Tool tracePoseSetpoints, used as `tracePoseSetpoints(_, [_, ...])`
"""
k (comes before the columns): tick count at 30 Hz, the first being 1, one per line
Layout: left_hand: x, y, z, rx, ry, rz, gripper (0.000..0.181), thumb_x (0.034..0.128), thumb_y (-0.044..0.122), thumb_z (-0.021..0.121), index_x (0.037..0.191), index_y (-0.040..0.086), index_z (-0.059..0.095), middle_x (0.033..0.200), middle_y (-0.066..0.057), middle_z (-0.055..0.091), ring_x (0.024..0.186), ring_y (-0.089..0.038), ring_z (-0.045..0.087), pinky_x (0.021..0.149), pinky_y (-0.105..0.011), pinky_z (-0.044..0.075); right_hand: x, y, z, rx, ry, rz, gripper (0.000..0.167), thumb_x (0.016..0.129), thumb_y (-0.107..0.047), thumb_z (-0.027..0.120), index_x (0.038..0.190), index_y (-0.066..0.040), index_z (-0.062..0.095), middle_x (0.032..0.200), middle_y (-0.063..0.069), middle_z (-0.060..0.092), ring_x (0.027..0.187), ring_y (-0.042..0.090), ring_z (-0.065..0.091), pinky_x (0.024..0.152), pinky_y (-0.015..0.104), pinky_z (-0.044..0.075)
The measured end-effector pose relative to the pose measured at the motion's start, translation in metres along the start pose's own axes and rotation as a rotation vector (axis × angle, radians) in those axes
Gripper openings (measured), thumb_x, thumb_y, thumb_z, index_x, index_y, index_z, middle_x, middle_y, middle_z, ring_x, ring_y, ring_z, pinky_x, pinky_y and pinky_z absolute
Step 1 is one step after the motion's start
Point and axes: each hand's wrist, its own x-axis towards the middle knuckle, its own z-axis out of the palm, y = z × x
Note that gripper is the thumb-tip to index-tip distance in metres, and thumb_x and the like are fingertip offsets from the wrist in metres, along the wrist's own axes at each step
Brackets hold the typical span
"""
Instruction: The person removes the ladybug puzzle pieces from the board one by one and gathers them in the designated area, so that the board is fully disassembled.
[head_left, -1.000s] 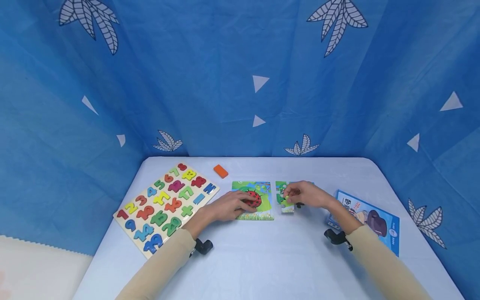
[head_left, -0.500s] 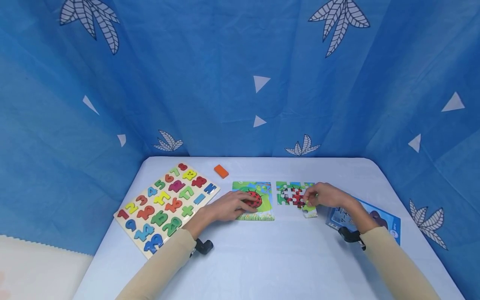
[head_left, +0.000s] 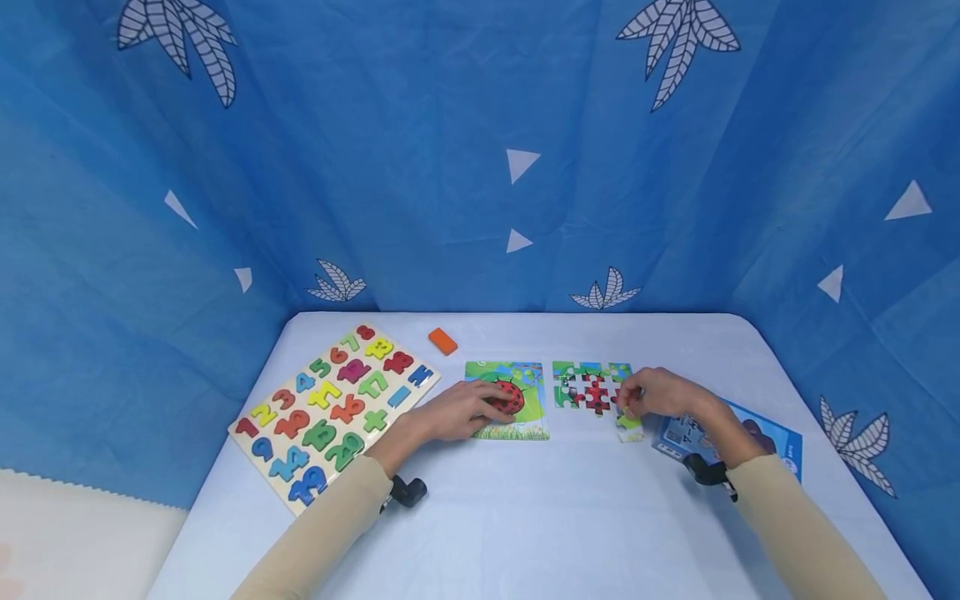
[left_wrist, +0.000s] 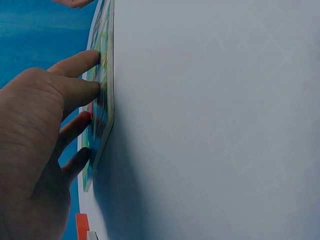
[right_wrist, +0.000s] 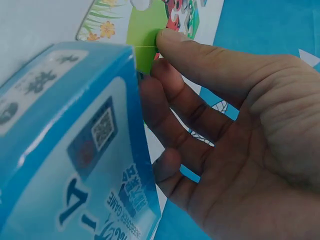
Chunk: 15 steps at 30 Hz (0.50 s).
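Note:
A flat ladybug picture (head_left: 532,412) lies mid-table. My left hand (head_left: 459,411) rests on it, with the fingertips touching its face in the left wrist view. Just right of it, several jigsaw pieces (head_left: 596,393) form part of a matching ladybug scene, with gaps of white between some of them. At their lower right corner my right hand (head_left: 662,392) pinches a green puzzle piece (head_left: 630,427) showing grass and flowers. Seen from the right wrist, thumb and forefinger hold the green puzzle piece (right_wrist: 142,47) by its edge; a thin seam crosses the green there.
A blue game box (head_left: 776,458) lies just beneath my right forearm, close to the fingers in the right wrist view. On the left lies a number board (head_left: 247,408) filled with coloured numerals. An orange block (head_left: 442,342) sits behind, and blue curtains (head_left: 465,208) enclose the table.
My right hand has moved right with the green piece, from the left part of the jigsaw to its lower right corner, uncovering the other pieces. My left hand stays on the ladybug picture.

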Motion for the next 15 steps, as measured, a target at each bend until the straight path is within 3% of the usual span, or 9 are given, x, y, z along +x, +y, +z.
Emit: tracePoseSetpoints(15, [-0.0001, 0.0015, -0.0006, 0.008, 0.001, 0.007, 0.035, 0.1022, 0.020, 0.060, 0.131, 0.039, 0.068, 0.151, 0.009, 0.049, 0.143, -0.016, 0.039, 0.114, -0.049, 0.036, -0.0004, 0.0010, 0.0038, -0.035, 0.016, 0.056, 0.011, 0.088, -0.010, 0.076, 0.094, -0.014, 0.069, 0.085, 0.002, 0.058, 0.085, 0.021, 0.054, 0.073, 0.035, 0.043])
